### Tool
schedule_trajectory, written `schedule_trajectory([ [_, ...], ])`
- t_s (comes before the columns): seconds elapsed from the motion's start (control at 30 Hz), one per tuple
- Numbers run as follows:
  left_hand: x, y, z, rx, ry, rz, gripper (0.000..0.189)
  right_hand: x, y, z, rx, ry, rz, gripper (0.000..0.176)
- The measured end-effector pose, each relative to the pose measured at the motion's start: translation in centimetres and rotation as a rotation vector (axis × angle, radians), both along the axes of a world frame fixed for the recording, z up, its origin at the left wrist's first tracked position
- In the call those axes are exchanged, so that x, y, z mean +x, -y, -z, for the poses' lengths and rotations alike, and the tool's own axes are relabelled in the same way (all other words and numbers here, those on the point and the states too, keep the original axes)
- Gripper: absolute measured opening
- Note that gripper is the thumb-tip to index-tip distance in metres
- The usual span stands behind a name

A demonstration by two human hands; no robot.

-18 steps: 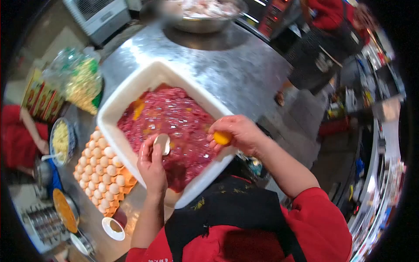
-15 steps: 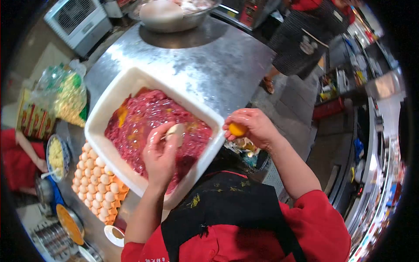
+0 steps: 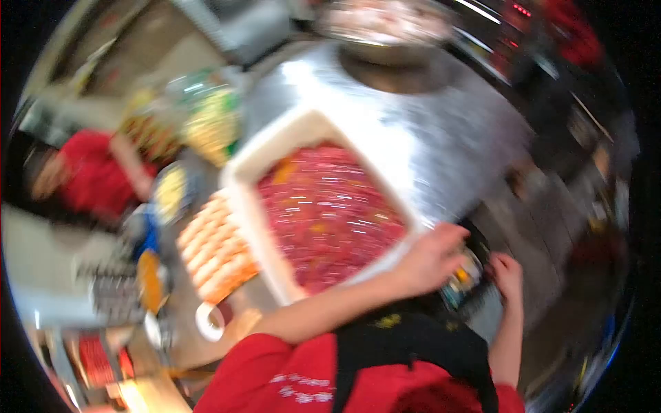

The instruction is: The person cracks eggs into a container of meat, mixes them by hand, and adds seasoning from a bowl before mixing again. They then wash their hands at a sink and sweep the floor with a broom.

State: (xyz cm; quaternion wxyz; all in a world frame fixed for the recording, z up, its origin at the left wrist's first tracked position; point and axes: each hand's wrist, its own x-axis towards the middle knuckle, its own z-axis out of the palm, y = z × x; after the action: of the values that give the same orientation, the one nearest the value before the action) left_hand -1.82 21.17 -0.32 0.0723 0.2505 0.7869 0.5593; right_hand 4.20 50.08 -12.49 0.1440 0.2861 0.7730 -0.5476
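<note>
The view is smeared by motion. My left hand (image 3: 435, 256) reaches across the front of a white tub (image 3: 241, 206), past its right corner and beside a dark-lined waste bin (image 3: 463, 279). Its fingers are too blurred to tell what they hold, if anything. My right hand (image 3: 507, 275) is on the bin's far side with curled fingers; whatever is in them cannot be made out. Red raw minced meat (image 3: 323, 220) fills much of the tub, with yellow-orange egg streaks on top. A tray of eggs (image 3: 217, 251) lies left of the tub.
A steel table (image 3: 454, 131) carries the tub and, at the back, a large metal bowl (image 3: 385, 31) of pale food. To the left are a bag of yellowish food (image 3: 210, 124), a bowl (image 3: 171, 193) and a person in red (image 3: 103, 172).
My left hand has moved from above the meat to the bin at the right. My right hand has moved right and down. The yolk and eggshell no longer show. The camera view has shifted.
</note>
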Motion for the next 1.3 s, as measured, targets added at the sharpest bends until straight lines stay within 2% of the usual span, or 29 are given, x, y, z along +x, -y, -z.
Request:
schedule_trajectory([
  [0.03, 0.0, 0.2, 0.3, 0.000, -0.098, -0.088, 0.040, -1.5, 1.7, -2.6, -0.029, -0.013, 0.076, 0.019],
  [0.07, -0.2, 0.8, -0.3, -0.029, -0.080, -0.146, 0.039, -3.1, 1.6, -2.9, -0.124, -0.028, 0.087, 0.017],
  [0.1, -0.2, 1.7, -1.1, 0.047, -0.111, -0.204, 0.037, -4.3, 2.1, -3.2, -0.216, -0.094, 0.119, 0.016],
  [0.13, -0.3, 2.6, -0.9, 0.078, -0.232, -0.276, 0.035, -5.6, 2.9, -4.1, -0.302, -0.143, 0.081, 0.016],
  [0.23, 0.3, 6.1, -1.8, 0.151, -0.148, -0.525, 0.028, -10.8, 7.5, -8.1, -0.466, -0.253, -0.067, 0.014],
  [0.3, 1.0, 8.6, -1.4, 0.135, -0.228, -0.713, 0.027, -12.8, 12.3, -11.1, -0.531, -0.304, -0.180, 0.013],
  [0.4, 2.3, 11.1, 0.1, 0.110, -0.283, -0.998, 0.026, -14.6, 20.0, -13.6, -0.583, -0.270, -0.559, 0.010],
  [0.43, 3.1, 11.9, 0.4, 0.090, -0.269, -1.125, 0.026, -15.4, 22.5, -12.9, -0.520, -0.259, -0.717, 0.012],
  [0.47, 4.0, 12.7, 0.3, 0.086, -0.223, -1.190, 0.025, -15.9, 25.1, -11.6, -0.465, -0.317, -0.923, 0.015],
  [0.5, 4.3, 13.3, 2.1, 0.081, -0.366, -1.258, 0.024, -15.7, 27.4, -10.2, -0.409, -0.373, -1.126, 0.020],
  [0.57, 6.0, 14.4, 2.2, 0.039, -0.312, -1.309, 0.025, -14.2, 31.0, -8.5, -0.322, -0.492, -1.514, 0.035],
  [0.6, 6.6, 14.8, 2.5, 0.007, -0.284, -1.328, 0.027, -14.1, 32.0, -7.9, 0.080, -0.919, -1.799, 0.052],
  [0.63, 7.1, 15.0, 2.5, 0.014, -0.285, -1.361, 0.027, -12.4, 33.5, -10.6, 0.129, -0.862, -1.955, 0.062],
  [0.7, 7.6, 15.3, 2.7, -0.061, -0.150, -1.363, 0.030, -11.9, 34.9, -9.0, 0.331, -1.042, -2.144, 0.061],
  [0.8, 7.5, 16.3, 4.6, -0.182, -0.241, -1.292, 0.031, -12.1, 36.3, -7.3, 0.471, -0.991, -2.160, 0.057],
  [0.83, 8.3, 17.1, 3.1, -0.234, -0.222, -1.162, 0.031, -13.4, 36.1, -6.4, 0.497, -1.120, -2.198, 0.056],
  [0.87, 8.8, 17.4, 2.8, -0.277, -0.254, -1.171, 0.033, -13.7, 35.8, -7.2, 0.518, -1.222, -2.088, 0.056],
  [0.9, 8.3, 17.5, 5.1, -0.269, -0.195, -1.246, 0.036, -14.4, 35.7, -8.8, 0.624, -1.095, -2.098, 0.053],
  [0.93, 8.6, 17.7, 3.9, -0.286, -0.166, -1.220, 0.037, -15.4, 35.3, -8.0, 0.618, -1.161, -1.930, 0.047],
  [0.97, 8.7, 17.5, 4.0, -0.329, -0.146, -1.223, 0.039, -16.7, 35.0, -7.6, 0.694, -1.186, -1.830, 0.049],
  [1.03, 9.0, 17.8, 3.5, -0.374, -0.185, -1.222, 0.041, -18.8, 35.8, -8.2, 0.913, -0.979, -1.746, 0.049],
  [1.07, 9.1, 18.1, 3.2, -0.387, -0.144, -1.192, 0.040, -20.2, 36.3, -6.9, 0.906, -1.006, -1.660, 0.046],
  [1.13, 9.2, 18.6, 2.9, -0.387, -0.135, -1.127, 0.040, -22.0, 39.0, -7.1, 0.909, -0.861, -1.548, 0.040],
  [1.2, 9.0, 19.3, 2.4, -0.362, -0.119, -1.064, 0.041, -24.3, 42.1, -6.5, 0.917, -0.711, -1.358, 0.041],
  [1.27, 9.6, 18.8, 2.0, -0.369, -0.164, -1.000, 0.039, -26.4, 45.0, -6.6, 0.776, -0.475, -1.090, 0.047],
  [1.3, 9.5, 19.1, 1.9, -0.381, -0.161, -0.969, 0.039, -26.9, 47.1, -8.2, 0.822, -0.328, -1.067, 0.049],
])
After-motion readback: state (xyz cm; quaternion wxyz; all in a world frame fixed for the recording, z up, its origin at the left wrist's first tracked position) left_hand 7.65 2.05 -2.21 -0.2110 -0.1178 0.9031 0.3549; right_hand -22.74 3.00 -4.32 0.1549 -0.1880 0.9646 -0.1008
